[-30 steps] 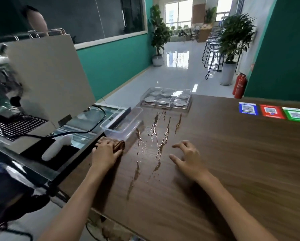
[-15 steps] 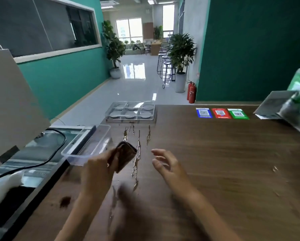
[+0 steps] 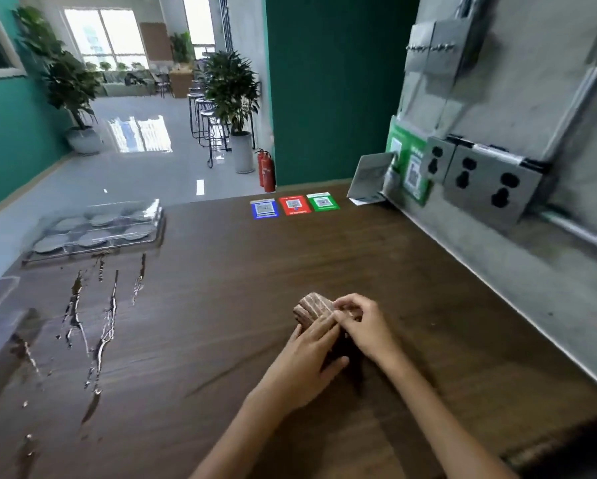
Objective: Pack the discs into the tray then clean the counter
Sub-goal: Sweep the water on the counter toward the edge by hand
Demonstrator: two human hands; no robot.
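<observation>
Now that I've lifted the cloth [image 3: 313, 308] off the counter [image 3: 324, 257], both my left hand [image 3: 304, 357] and right hand [image 3: 362, 326] grip it, refolding before wiping the spill [image 3: 93, 316] far left, discs [image 3: 93, 227] already sitting in the tray [image 3: 152, 216] beyond.

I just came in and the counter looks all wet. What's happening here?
A person is holding a folded brown cloth in both hands above the wooden counter. Streaks of spilled liquid are not yet wiped up on the left. The clear tray at the far left edge already holds grey discs.
</observation>
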